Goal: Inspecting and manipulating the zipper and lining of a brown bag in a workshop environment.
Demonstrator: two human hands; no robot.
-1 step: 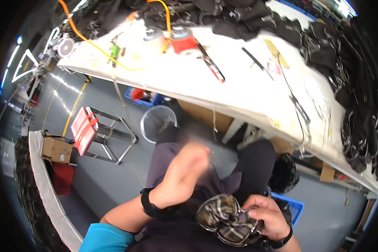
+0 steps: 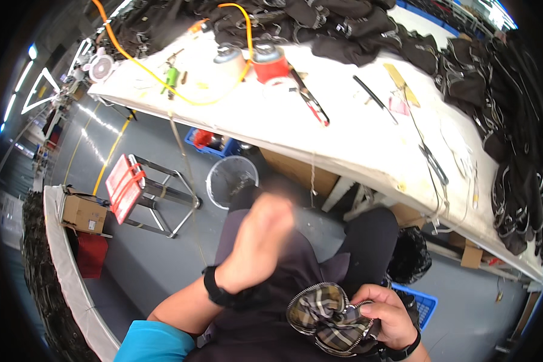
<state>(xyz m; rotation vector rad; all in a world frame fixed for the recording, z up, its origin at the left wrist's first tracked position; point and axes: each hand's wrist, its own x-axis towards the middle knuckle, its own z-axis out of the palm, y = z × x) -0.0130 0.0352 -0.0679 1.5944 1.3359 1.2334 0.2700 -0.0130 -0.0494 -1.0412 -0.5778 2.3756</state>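
A small dark pouch [image 2: 320, 306] with a plaid lining and a metal zipper running round its edge lies opened over my lap. My right hand [image 2: 392, 320] pinches its right side between thumb and fingers. Apart from the pouch, above my left thigh, is my left hand [image 2: 256, 241], with a black band at the wrist. Motion smears its fingers, so I cannot make out their pose or whether they hold anything.
Ahead is a white worktable [image 2: 223, 117] with thread cones [image 2: 269, 63], scissors [image 2: 433, 164] and heaped black garments [image 2: 464, 90]. A wire bin [image 2: 229, 184], a stool [image 2: 127, 187] and a blue crate [image 2: 427, 308] stand on the floor. A black bag [image 2: 409, 256] hangs below the table.
The whole view has shifted slightly, with the table and floor items a little farther right. My right hand keeps its grip on the pouch; my left hand stays blurred in nearly the same place.
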